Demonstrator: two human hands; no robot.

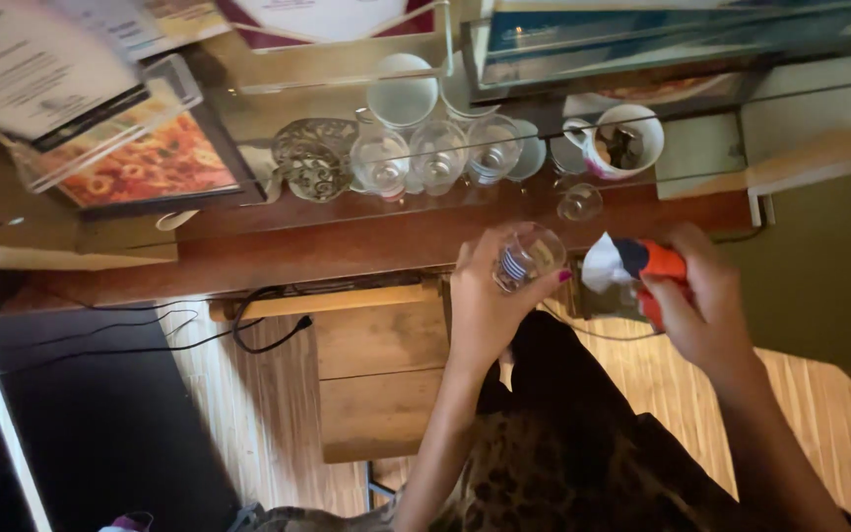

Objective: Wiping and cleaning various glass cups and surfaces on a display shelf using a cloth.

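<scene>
Floorboards of pale striped wood (248,414) spread under everything, with a dark flat panel (100,414) lying on them at the left and black cables (248,330) trailing across. Above that runs the long reddish-brown wooden desk (347,246), with a plain wooden cabinet (378,379) under its front edge. A framed picture of food in orange and red (155,158) leans at the desk's left end. Further along stand a patterned silver bowl (313,158), a row of clear drinking glasses (435,156) close together, a white mug with dark contents (622,143) and, just in front of it, one small clear glass (579,202) by itself. The left hand (490,305) is raised over the desk's front edge, its fingers (554,281) wrapped around a small clear tumbler (527,256), tilted with its mouth towards the camera. Just beside it, the right hand (706,305) has its fingers closed on an orange and red cloth (657,266), with a crumpled white tip (603,264) poking out near the tumbler without clearly touching it.
</scene>
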